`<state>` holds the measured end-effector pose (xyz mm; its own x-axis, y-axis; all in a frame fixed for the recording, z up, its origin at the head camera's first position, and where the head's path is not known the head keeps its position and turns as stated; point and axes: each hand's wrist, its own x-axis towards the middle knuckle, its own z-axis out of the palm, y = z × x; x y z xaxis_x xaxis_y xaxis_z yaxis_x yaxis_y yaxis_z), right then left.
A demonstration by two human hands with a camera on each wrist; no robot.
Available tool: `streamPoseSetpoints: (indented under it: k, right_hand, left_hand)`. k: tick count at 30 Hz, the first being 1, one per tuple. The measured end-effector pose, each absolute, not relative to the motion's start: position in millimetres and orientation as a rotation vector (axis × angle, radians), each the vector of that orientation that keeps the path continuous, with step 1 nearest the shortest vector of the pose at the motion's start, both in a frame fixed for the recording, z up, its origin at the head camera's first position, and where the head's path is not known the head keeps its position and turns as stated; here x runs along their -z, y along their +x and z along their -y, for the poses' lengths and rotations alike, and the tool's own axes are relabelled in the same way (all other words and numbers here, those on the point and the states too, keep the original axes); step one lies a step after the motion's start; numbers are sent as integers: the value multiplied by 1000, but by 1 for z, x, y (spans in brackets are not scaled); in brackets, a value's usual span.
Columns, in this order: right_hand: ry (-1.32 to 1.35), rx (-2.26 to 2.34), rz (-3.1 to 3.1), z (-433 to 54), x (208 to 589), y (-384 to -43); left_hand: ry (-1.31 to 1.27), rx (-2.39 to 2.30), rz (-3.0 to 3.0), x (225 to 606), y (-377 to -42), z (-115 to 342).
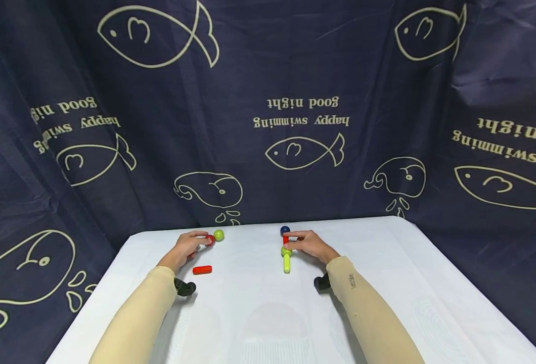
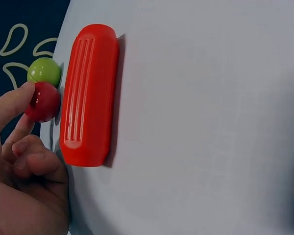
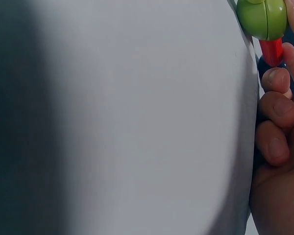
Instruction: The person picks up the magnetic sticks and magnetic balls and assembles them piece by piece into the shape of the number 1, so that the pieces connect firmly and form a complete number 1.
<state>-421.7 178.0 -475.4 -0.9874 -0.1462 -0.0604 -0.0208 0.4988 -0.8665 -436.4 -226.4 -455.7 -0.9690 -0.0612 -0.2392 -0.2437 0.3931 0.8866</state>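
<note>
At the table's far left, my left hand pinches a red ball between thumb and finger. A green ball touches it or lies just beyond. Nearer me is a loose red rod, with long grooves in the left wrist view. Farther right, my right hand holds a short red rod in a line of pieces. That line runs from a dark blue ball through the rod to a green ball and a yellow-green rod. Fingers partly hide the joints.
A white cloth covers the table. Its far edge lies just behind the balls, against a dark blue curtain with fish drawings. Dark wrist cameras sit under both forearms.
</note>
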Motion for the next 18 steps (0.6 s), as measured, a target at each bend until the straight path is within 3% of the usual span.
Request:
streamPoseSetpoints:
  k: [18]
  right_hand:
    - [-165, 1542, -2595, -176, 474, -418]
  left_hand:
    - [-267, -1556, -2512, 461, -441, 227]
